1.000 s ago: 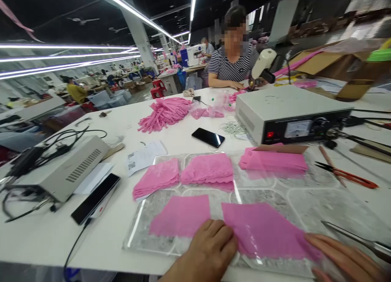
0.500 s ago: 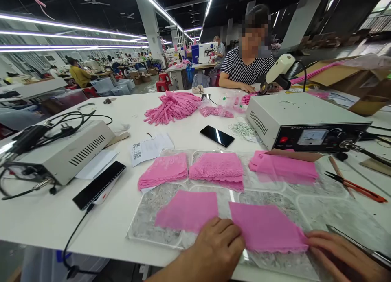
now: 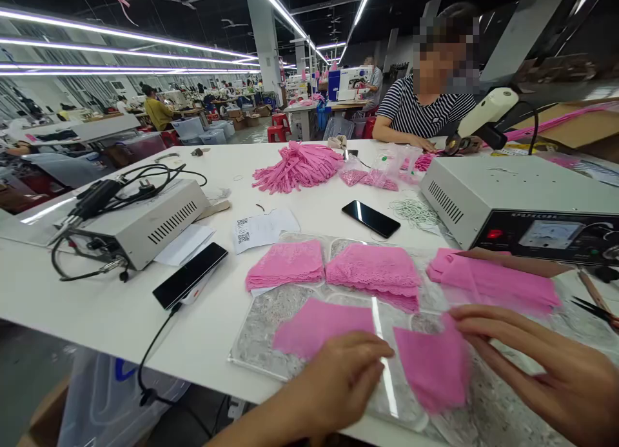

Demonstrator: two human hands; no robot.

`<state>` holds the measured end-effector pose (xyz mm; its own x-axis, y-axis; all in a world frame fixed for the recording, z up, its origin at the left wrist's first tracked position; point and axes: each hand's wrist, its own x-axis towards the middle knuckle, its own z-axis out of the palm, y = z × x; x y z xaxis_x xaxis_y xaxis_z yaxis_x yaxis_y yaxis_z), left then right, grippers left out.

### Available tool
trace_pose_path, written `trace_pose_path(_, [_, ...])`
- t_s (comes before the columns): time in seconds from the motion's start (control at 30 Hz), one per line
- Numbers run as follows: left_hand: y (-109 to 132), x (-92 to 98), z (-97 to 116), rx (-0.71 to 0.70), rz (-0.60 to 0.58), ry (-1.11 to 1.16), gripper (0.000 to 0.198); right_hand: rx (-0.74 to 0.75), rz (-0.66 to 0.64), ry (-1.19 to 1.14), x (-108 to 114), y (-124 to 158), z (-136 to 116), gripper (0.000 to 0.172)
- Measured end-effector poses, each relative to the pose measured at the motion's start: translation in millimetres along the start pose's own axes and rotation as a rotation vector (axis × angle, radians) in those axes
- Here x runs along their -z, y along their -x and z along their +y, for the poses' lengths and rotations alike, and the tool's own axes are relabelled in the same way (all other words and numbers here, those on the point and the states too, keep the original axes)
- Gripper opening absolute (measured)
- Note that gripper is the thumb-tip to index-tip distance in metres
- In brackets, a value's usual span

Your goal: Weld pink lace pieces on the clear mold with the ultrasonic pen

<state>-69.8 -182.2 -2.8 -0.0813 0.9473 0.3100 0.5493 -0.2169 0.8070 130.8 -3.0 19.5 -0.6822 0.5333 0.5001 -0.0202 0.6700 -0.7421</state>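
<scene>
Panel of pink fabric (image 3: 432,369) pinched in right hand (image 3: 546,363); left hand (image 3: 341,373) curled, hold unclear; lace-edged stacks (image 3: 372,269) already gathered far, flat panel (image 3: 322,321) apparently unstacked near left.

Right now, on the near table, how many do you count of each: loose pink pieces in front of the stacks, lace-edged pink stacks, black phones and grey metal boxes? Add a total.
Loose pink pieces: 2
Lace-edged pink stacks: 2
Black phones: 2
Grey metal boxes: 2
Total: 8
</scene>
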Motion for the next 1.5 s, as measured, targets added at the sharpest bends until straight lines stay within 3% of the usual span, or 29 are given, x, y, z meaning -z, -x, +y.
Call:
trace_pose_path(0.07, [3,17.8,-7,0.230,0.125,0.254,0.026,0.234,-0.208,0.192,-27,-30,-18,0.012])
trace_pose_path(0.17, [11,41.5,-20,0.533,0.243,0.618,0.046,0.291,-0.535,0.166,-81,-63,-40,0.024])
trace_pose_path(0.27, [20,57.4,-28,0.647,0.278,0.672,0.060,0.353,-0.670,0.084,-128,-77,-56,0.029])
trace_pose_path(0.33, [25,63.7,-30,0.662,0.284,0.605,0.060,0.373,-0.721,0.029,-144,-81,-59,0.026])
trace_pose_path(0.43, [29,69.4,-32,0.667,0.315,0.466,0.050,0.275,-0.682,0.043,-138,-78,-46,0.022])
trace_pose_path(0.63, [27,71.9,-36,0.650,0.270,0.184,0.036,-0.036,-0.473,0.274,-81,-41,9,0.017])
trace_pose_path(0.77, [28,67.9,-34,0.587,0.269,0.024,0.034,-0.232,-0.506,0.462,-79,-15,21,0.013])
trace_pose_path(1.0, [33,59.5,-35,0.442,0.239,-0.255,0.035,-0.203,-0.510,0.479,-91,-14,22,0.024])
trace_pose_path(1.3, [38,54.7,-39,0.334,0.279,-0.359,0.032,-0.187,-0.574,0.493,-90,-18,14,0.021])
trace_pose_path(1.5, [40,53.2,-45,0.249,0.310,-0.426,0.034,-0.179,-0.536,0.521,-92,-35,11,0.021])
